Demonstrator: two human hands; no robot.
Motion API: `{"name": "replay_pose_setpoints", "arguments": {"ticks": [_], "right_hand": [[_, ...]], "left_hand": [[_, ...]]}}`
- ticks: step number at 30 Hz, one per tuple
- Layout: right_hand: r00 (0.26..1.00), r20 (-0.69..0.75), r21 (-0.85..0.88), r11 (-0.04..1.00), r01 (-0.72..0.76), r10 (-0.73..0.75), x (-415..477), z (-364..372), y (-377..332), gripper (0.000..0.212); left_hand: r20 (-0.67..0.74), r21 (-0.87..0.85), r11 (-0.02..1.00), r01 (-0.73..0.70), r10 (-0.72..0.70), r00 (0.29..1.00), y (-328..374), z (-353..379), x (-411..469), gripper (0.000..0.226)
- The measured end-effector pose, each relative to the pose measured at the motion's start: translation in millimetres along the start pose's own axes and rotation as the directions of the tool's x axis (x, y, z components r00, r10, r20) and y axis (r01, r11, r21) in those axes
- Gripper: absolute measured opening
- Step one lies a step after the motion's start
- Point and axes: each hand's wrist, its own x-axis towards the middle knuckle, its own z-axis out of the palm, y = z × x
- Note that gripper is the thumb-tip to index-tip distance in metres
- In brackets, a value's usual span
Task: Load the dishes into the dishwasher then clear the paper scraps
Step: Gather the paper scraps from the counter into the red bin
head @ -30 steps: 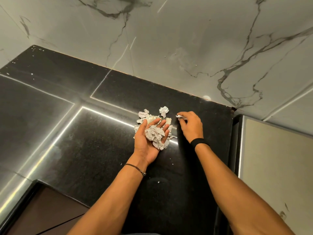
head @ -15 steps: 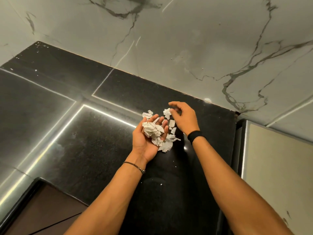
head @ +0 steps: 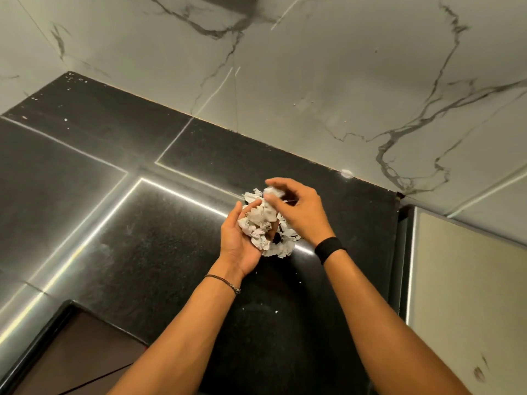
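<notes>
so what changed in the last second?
The right hand left the counter and swung left over the left hand, carrying a pinched scrap, motion-blurred, towards the paper scraps cupped there. The left hand stayed palm up around its wad, and the loose pieces still lie on the counter beneath.

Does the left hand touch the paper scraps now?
Touching. The head view shows the scraps lying in the cupped palm of the left hand.
</notes>
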Motion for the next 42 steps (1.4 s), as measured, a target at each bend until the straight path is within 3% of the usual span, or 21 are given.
{"name": "replay_pose_setpoints", "arguments": {"ticks": [3, 8, 10, 15, 19, 24, 27, 29, 32, 35, 40, 42], "right_hand": [[0.990, 0.139, -0.032, 0.999, 0.003, 0.002, -12.0, 11.8, -21.1, 0.031], [0.981, -0.186, 0.153, 0.988, -0.023, 0.052, 12.3, 22.3, -10.6, 0.015], [0.976, -0.205, 0.012, 0.997, -0.070, 0.071, 31.1, 28.5, 1.6, 0.011], [0.984, 0.062, -0.515, 0.849, -0.115, 0.170, 74.3, 52.8, 29.9, 0.024], [0.984, 0.036, -0.634, 0.765, -0.114, 0.176, 85.7, 64.8, 43.3, 0.021], [0.966, -0.200, -0.427, 0.873, -0.238, 0.165, 74.7, 64.2, 39.6, 0.012], [0.942, -0.312, -0.192, 0.963, -0.189, 0.122, 58.6, 59.6, 17.1, 0.008], [0.953, -0.291, -0.071, 0.992, -0.107, 0.082, 43.4, 59.0, -4.9, 0.010], [0.983, -0.182, -0.010, 1.000, -0.002, 0.000, 16.4, 66.6, -36.1, 0.012], [0.988, -0.155, -0.001, 1.000, -0.013, 0.012, -3.5, 75.7, -47.9, 0.014], [0.880, -0.461, 0.184, 0.982, -0.033, 0.116, -19.5, 79.5, -43.4, 0.017], [0.855, -0.492, 0.246, 0.968, -0.043, 0.163, -24.0, 88.0, -41.3, 0.020]], "left_hand": [[0.035, -0.015, 1.000, 0.025, -0.024, 0.999, 5.4, -1.3, -5.9, 0.056], [0.073, -0.111, 0.993, 0.050, -0.042, 0.996, 22.4, -8.1, -11.7, 0.040], [0.071, -0.127, 0.990, 0.054, -0.046, 0.996, 29.7, -16.3, -12.1, 0.035], [0.048, -0.151, 0.987, 0.055, -0.048, 0.998, 49.6, -37.8, -15.8, 0.036], [0.038, -0.149, 0.989, 0.018, -0.013, 0.999, 66.5, -52.8, -14.0, 0.038], [0.017, -0.135, 0.990, 0.029, -0.027, 0.999, 76.3, -53.0, 0.5, 0.037], [0.004, -0.100, 0.995, 0.025, -0.025, 1.000, 78.2, -43.1, 8.6, 0.038], [0.016, -0.080, 0.996, 0.034, -0.033, 0.999, 77.0, -35.1, 11.1, 0.039], [0.024, -0.034, 0.999, 0.040, -0.040, 0.999, 73.1, -26.9, 12.8, 0.044], [0.046, -0.021, 0.999, 0.050, -0.049, 0.998, 69.0, -20.2, 11.9, 0.047], [0.096, -0.009, 0.998, 0.067, -0.066, 0.993, 70.1, -12.8, 0.7, 0.043], [0.103, -0.016, 0.997, 0.081, -0.079, 0.992, 67.9, -14.8, -2.7, 0.045]]}}
